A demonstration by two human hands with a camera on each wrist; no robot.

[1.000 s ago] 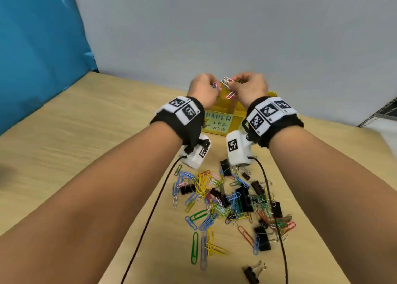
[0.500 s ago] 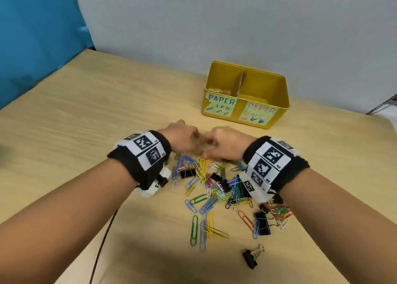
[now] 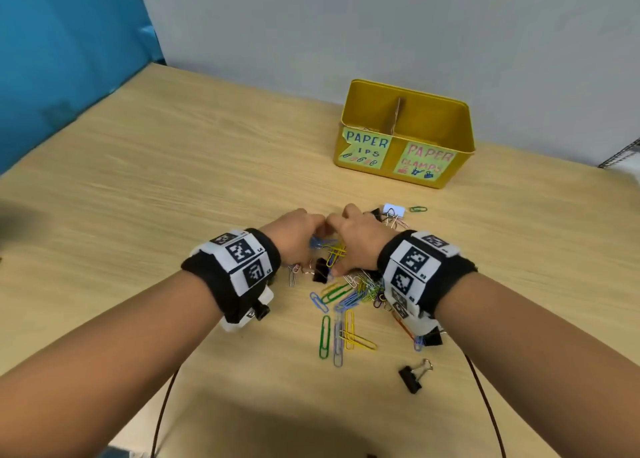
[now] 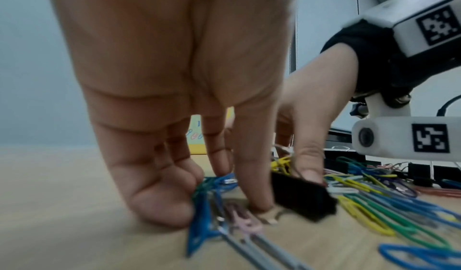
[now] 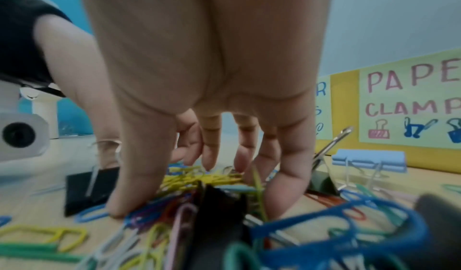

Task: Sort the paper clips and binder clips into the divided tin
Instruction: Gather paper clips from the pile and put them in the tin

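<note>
Both hands are down in the clips point(image 3: 349, 294) near the tin point(image 3: 405, 135). Left hand point(image 3: 294, 235) has fingers curled onto blue ones; can't tell if it's gripping. Right hand point(image 3: 356, 239) is spread, fingertips pressing the pile.

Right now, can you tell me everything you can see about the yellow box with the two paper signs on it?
The yellow metal-looking tin stands upright and open-topped at the far side of the wooden table, near the grey wall, apart from both hands. A brown divider splits it into two compartments. Two pale green paper labels are stuck on its front: the left label reads PAPER in blue with little clip drawings, the right label reads PAPER CLAMPS in pink with clamp drawings. Its floor is hidden. The clips on the table lie short of it.
</note>
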